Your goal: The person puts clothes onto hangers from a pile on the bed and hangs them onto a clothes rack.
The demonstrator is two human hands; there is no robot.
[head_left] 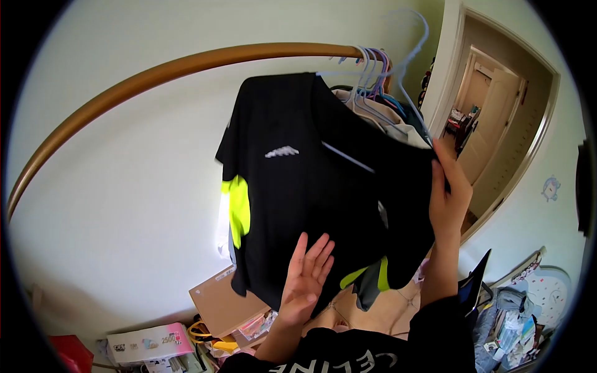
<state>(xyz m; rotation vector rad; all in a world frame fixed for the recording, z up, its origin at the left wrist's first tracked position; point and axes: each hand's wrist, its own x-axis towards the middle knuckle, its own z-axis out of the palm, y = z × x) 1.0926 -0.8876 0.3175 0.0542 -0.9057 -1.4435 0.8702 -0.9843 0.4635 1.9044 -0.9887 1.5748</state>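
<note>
A black short-sleeved shirt [280, 199] with neon yellow side panels and a small white logo hangs on a light blue hanger [404, 78] in front of me. My right hand [449, 189] pinches the shirt's shoulder at the right end of the hanger. Below the chest, my left hand [306, 270] is raised palm up with its fingers spread and nothing in it. The hanger's hook stands above the rail, apart from it. Part of the hanger is hidden inside the shirt.
A wooden rail [186, 67] curves across the top, with several hangers [373, 62] and clothes at its right end. An open cardboard box [217, 304] sits below left. A doorway [497, 105] is at the right, above a cluttered pile [513, 323].
</note>
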